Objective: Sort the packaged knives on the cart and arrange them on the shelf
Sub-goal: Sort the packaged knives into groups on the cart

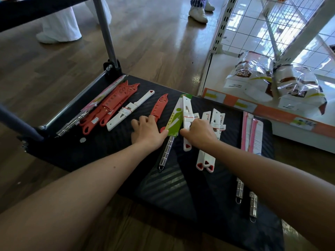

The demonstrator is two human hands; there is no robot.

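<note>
- Head view only. The right hand (199, 134) is curled round a white knife (186, 113), gripping it near the middle. The sheath leans on the green-carded knife (174, 120) between the hands, so lifting it carelessly could drag that one along or spin it on the cart (108, 147).
- The left hand (147, 132) lies over the handle end of a lone red knife (160, 107), thumb against the green card. I honestly can't tell if it's gripping or just resting. If it's only resting, a sideways nudge could push the red one into the green one and mess up the sort.
- More white knives (215, 120) are stacked loosely just right of the right hand. That wrist is close enough to knock them out of line.
- The steel-handled knives (252, 205) sit near the cart edge below the right forearm. I'd guess a sweep of the arm could roll them off onto the floor.
- The sheaths look like slip-on covers, so grabbing by the sheath alone risks it sliding off.
- The shelf (272, 113) is well off to the right of both hands, and nothing knife-like is on it yet.
</note>
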